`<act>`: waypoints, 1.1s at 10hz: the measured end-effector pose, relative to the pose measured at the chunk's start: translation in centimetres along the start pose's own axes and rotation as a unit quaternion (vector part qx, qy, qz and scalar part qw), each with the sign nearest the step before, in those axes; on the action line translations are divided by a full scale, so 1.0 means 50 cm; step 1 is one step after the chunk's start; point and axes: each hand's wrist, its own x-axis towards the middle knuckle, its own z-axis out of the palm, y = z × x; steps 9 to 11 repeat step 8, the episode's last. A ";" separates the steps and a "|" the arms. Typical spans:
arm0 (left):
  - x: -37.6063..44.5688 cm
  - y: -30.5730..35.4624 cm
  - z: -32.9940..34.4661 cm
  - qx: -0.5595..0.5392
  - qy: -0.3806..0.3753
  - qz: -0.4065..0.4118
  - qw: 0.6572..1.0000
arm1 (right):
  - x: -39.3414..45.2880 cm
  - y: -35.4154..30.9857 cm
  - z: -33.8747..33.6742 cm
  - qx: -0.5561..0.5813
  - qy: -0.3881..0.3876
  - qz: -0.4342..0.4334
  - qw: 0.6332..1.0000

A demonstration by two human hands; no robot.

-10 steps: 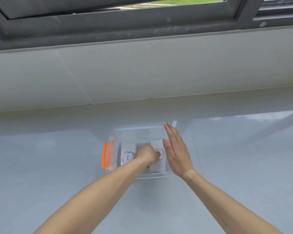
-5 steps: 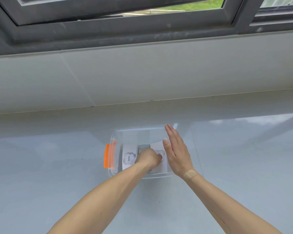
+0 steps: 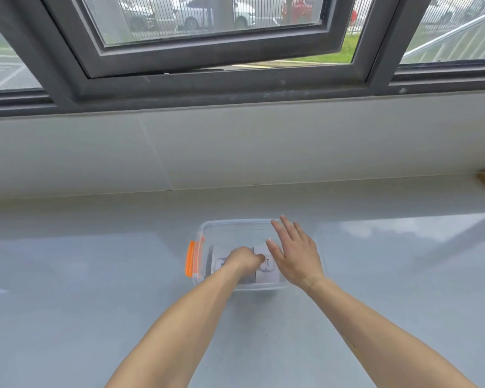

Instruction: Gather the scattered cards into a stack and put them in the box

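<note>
View's tipped up since a second ago, more window (image 3: pixel 207 37) showing; cards (image 3: pixel 268 268) sit inside the clear box (image 3: pixel 235 228) on the desk (image 3: pixel 95 275); left hand (image 3: pixel 245 260) curled on them, right hand (image 3: pixel 294 256) flat, fingers spread over the box's right side.

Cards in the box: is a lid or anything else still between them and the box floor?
Nothing visible does. The clear box is open with no lid in view, the cards already lie inside, the left hand reaches in on them, and the right hand is at the right wall.
</note>
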 end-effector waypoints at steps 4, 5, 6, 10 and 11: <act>-0.149 -0.103 -0.061 0.084 0.119 0.168 0.975 | -0.108 -0.032 -0.055 -0.006 0.028 -0.045 0.999; -0.214 -0.146 -0.065 0.103 0.145 0.231 0.957 | -0.165 -0.049 -0.073 -0.008 0.038 -0.087 0.995; -0.259 -0.176 -0.072 0.098 0.157 0.280 0.942 | -0.204 -0.062 -0.091 -0.012 0.040 -0.117 0.992; -0.384 -0.216 -0.104 0.031 0.180 0.388 0.903 | -0.293 -0.095 -0.175 0.054 0.047 -0.161 0.984; -0.384 -0.216 -0.104 0.031 0.180 0.388 0.903 | -0.293 -0.095 -0.175 0.054 0.047 -0.161 0.984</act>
